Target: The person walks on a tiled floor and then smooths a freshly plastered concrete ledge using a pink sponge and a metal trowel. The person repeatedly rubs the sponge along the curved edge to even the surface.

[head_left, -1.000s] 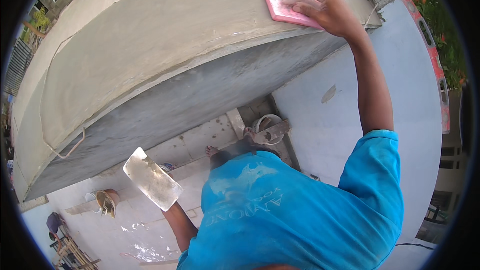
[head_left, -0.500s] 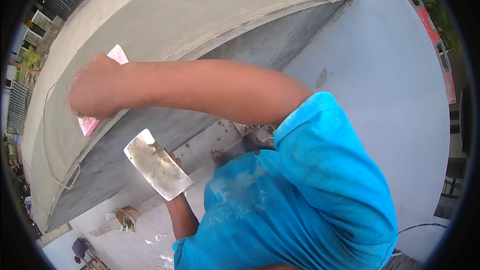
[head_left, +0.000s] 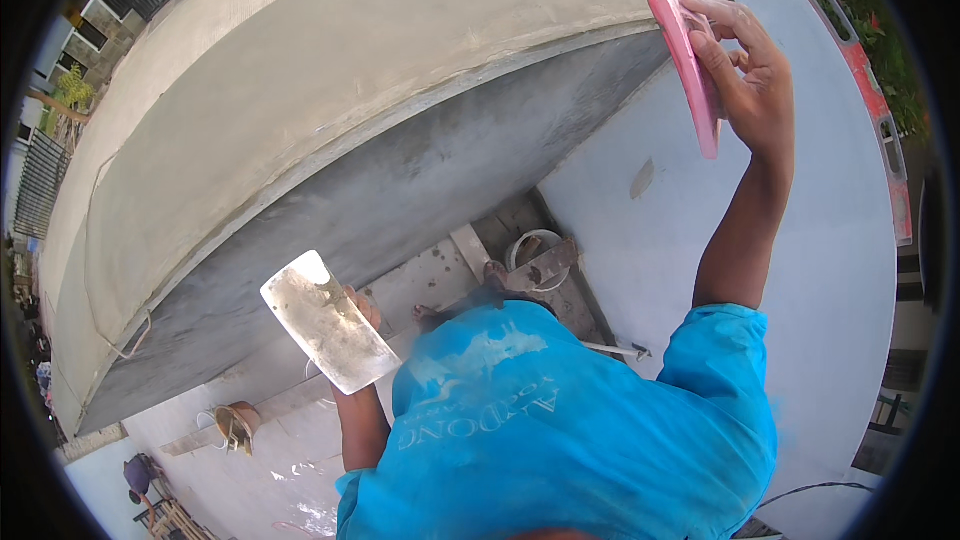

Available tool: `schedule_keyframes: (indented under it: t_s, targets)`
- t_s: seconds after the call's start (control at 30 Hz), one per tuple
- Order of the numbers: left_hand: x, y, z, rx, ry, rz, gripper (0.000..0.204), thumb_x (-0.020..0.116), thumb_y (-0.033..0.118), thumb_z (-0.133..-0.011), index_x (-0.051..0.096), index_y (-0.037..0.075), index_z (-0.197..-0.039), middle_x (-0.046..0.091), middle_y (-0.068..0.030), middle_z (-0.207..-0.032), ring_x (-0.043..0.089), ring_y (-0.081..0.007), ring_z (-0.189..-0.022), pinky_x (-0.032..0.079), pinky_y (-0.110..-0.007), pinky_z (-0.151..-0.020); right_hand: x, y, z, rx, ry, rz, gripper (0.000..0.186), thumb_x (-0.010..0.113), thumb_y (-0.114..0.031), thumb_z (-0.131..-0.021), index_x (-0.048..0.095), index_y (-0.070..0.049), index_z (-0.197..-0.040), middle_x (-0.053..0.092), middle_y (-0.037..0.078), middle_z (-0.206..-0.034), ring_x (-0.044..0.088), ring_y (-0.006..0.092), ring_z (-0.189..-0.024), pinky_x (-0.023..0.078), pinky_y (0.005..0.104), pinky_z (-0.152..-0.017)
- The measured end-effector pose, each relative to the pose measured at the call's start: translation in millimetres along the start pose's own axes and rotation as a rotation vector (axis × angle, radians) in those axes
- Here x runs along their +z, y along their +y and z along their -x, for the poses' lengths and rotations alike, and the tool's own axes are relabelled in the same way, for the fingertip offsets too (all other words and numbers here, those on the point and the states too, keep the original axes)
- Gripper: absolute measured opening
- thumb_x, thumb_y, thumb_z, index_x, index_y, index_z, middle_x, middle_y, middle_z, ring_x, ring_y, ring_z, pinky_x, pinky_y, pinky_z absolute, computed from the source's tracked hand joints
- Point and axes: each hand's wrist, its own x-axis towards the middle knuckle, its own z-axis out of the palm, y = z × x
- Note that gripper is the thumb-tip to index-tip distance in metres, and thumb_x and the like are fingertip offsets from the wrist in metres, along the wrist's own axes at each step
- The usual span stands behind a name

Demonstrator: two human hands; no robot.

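My right hand [head_left: 752, 75] is raised at the far right and grips a pink plastering float [head_left: 688, 70], fingers and thumb closed round its back. The float stands on edge near the right end of the wet grey plaster band [head_left: 400, 70], apparently off the surface. Lower down at left, my left hand [head_left: 363, 308] is mostly hidden behind a rectangular steel trowel [head_left: 330, 325]. Its fingers show at the blade's right edge, closed on the tool. Grey mortar smears the blade's face.
A grey ledge wall [head_left: 400, 190] curves below the band, meeting a pale blue wall [head_left: 800, 270] at right. Below stand a white bucket [head_left: 540, 258] with a board across it and a brown bucket [head_left: 237, 425]. Another person [head_left: 140, 480] is at lower left.
My right hand with the pink float has swung from the left end of the plaster band to the far right. The trowel in my left hand has shifted slightly right and down.
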Motion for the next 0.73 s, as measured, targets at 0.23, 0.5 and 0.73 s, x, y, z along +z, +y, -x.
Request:
schedule_keyframes:
  t_s: [0.23, 0.5, 0.73]
  targets:
    - [16.0, -25.4, -52.7, -0.148, -0.011, 0.172, 0.058, 0.076, 0.039, -0.092, 0.057, 0.007, -0.137, 0.064, -0.0136, -0.116, 0.062, -0.0245, -0.091, 0.052, -0.04, -0.073, 91.6, -35.6, 98.8, 0.206, -0.029, -0.436, 0.038, 0.073, -0.008, -0.088, 0.07, -0.006, -0.126, 0.065, 0.006, -0.112, 0.063, 0.0136, -0.095, 0.055, 0.0265, -0.071]
    - [107.0, -136.4, -108.0, -0.347, 0.218, 0.107, 0.047, 0.069, 0.044, -0.097, 0.059, 0.023, -0.137, 0.047, -0.0093, -0.149, 0.043, -0.0302, -0.142, 0.039, -0.05, -0.116, 123.1, 62.7, 156.0, 0.48, -0.081, -1.603, 0.052, 0.074, -0.017, -0.094, 0.05, -0.003, -0.138, 0.062, 0.009, -0.124, 0.066, 0.0147, -0.106, 0.059, 0.0336, -0.086]
    - [6.6, -177.9, -36.8, -0.603, 0.189, -0.841, 0.056, 0.063, 0.039, -0.103, 0.042, 0.025, -0.153, 0.049, -0.0063, -0.15, 0.035, -0.033, -0.148, 0.027, -0.052, -0.123, 178.5, 90.3, 205.9, 0.587, -0.314, -2.015, 0.055, 0.071, -0.018, -0.096, 0.048, -0.002, -0.144, 0.066, 0.009, -0.124, 0.068, 0.015, -0.104, 0.06, 0.0318, -0.083]
